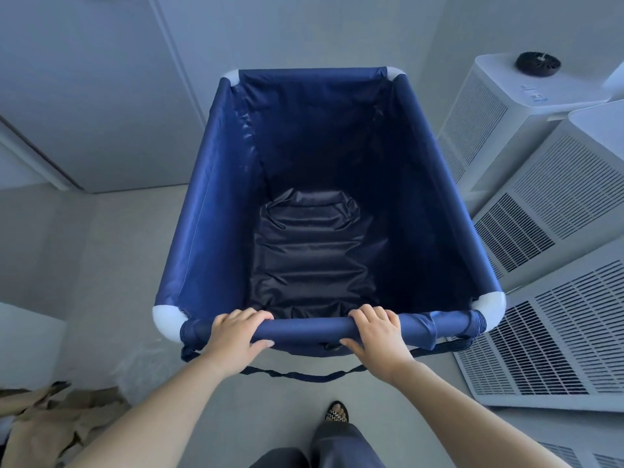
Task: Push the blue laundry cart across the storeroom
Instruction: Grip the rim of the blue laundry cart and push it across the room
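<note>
A sandalled foot (337, 412) and dark trouser legs stand on the pale floor (118, 248) of a storeroom, with crumpled beige cloth (44, 423) lying on the floor at the person's left. Two bare forearms reach forward to the blue laundry cart (216, 211), which stands directly in front of the person. The left hand (236, 336) and the right hand (374, 332) each grip the cart's fabric-covered near rail (307, 329), fingers curled over the top and thumbs tucked under, the two set apart on either side of the rail's middle. A dark strap (304, 375) sags in a loop below the rail. White corner pieces (165, 317) join the cart's frame at all four corners. The deep fabric bin holds only its own wrinkled, glossy navy lining. Just beside the cart on the right stands a row of white appliances (547, 332) with slotted vent grilles, the nearest close to the cart's near right corner. A round black disc (537, 64) sits on top of the farthest unit. Beyond the cart's far rail rises a plain wall, with a white panel or door (84, 96) at far left.
</note>
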### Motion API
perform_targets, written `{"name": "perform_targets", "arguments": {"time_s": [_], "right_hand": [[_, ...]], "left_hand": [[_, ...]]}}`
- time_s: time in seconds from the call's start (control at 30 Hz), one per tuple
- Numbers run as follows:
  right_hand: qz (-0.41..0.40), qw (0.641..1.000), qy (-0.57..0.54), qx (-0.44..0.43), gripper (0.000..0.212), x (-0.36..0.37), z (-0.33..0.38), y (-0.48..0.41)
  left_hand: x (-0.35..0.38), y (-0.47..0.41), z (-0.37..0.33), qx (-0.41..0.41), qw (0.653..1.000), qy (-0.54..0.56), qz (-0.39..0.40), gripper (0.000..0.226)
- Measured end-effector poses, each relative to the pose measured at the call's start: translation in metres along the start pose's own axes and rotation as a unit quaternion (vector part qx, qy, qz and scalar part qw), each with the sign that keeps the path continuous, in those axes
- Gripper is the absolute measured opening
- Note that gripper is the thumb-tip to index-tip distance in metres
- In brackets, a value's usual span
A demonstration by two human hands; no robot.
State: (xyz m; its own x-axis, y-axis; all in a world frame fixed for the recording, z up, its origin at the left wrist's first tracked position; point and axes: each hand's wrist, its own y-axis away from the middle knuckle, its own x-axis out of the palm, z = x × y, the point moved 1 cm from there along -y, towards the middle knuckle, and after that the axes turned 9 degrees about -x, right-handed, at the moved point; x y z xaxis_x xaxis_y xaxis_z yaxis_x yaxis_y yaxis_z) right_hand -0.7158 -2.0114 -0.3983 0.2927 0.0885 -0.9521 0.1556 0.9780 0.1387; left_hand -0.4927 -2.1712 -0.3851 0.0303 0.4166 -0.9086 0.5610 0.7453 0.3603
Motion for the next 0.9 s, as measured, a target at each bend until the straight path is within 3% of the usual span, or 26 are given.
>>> {"name": "perform_targets", "arguments": {"time_s": [0.4,0.9], "right_hand": [[-0.002,1.000,0.000,0.006,0.040,-0.017,-0.020,-0.043],[0.010,0.997,0.027,0.069,0.036,-0.026,-0.014,-0.061]], "left_hand": [[-0.025,-0.039,-0.012,0.012,0.997,-0.060,-0.038,0.035],[-0.050,-0.078,-0.008,0.046,0.992,-0.112,0.034,0.028]]}}
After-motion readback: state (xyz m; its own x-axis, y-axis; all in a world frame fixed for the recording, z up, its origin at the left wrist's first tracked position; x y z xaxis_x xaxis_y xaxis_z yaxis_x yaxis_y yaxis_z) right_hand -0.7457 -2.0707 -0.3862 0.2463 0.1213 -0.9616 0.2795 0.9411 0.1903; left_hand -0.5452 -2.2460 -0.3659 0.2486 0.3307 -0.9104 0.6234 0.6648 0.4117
